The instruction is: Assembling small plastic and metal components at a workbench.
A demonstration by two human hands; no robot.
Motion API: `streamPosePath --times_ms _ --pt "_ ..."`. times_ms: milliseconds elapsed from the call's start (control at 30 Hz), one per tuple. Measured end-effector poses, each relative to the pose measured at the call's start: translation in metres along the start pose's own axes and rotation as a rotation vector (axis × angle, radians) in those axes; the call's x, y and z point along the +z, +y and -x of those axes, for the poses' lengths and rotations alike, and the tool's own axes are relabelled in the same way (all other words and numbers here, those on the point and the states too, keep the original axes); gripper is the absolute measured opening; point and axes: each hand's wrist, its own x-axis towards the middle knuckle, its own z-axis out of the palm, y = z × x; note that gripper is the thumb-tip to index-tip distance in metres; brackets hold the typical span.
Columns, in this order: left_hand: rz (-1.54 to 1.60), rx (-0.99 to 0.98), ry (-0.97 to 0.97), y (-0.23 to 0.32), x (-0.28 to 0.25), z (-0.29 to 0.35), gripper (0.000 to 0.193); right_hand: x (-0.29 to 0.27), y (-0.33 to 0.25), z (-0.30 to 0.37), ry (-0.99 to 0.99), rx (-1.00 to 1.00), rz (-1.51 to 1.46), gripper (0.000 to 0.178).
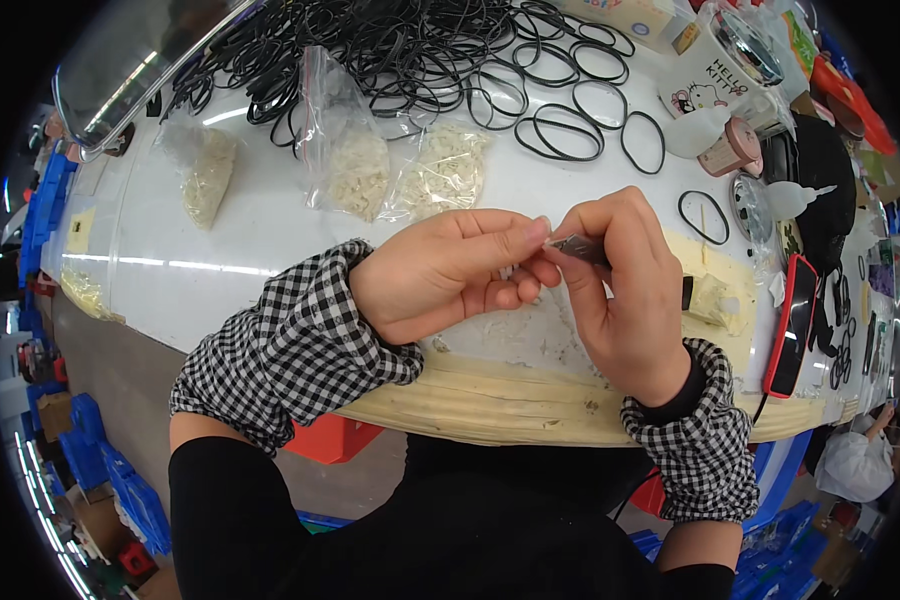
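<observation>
My left hand (455, 265) is closed in a pinch, thumb against forefinger, over the front of the table. Whatever sits between those fingertips is too small to make out. Close against it, my right hand (625, 285) grips a small flat grey metal tool (578, 246), whose tip points at the left thumb. Most of that tool is hidden in the fingers, so its kind does not show. Beyond my hands lie clear bags of small pale pieces: a zip bag (358, 170), another bag (442, 170) beside it, and one farther left (210, 178).
A large heap of black rubber rings (370, 50) covers the back, with loose rings (560, 132) spread rightward. At right are a white printed tub (715, 75), a pink-lidded jar (732, 150), a squeeze bottle (795, 198) and a red-edged phone (792, 325). Yellowish padding (500, 400) lines the front edge.
</observation>
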Motion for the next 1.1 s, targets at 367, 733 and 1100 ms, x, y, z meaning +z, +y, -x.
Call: streamPosePath --times_ms 367,733,1100 --pt "-0.139 0.146 0.104 0.000 -0.004 0.001 0.017 0.000 -0.004 0.000 -0.001 0.051 -0.078 0.018" --pt "-0.131 0.170 0.081 -0.002 -0.001 0.000 0.018 -0.001 -0.009 0.001 -0.032 0.336 -0.237 0.013" --pt "-0.016 0.107 -0.097 -0.001 -0.006 -0.001 0.018 -0.004 0.001 0.003 -0.070 0.047 0.182 0.033"
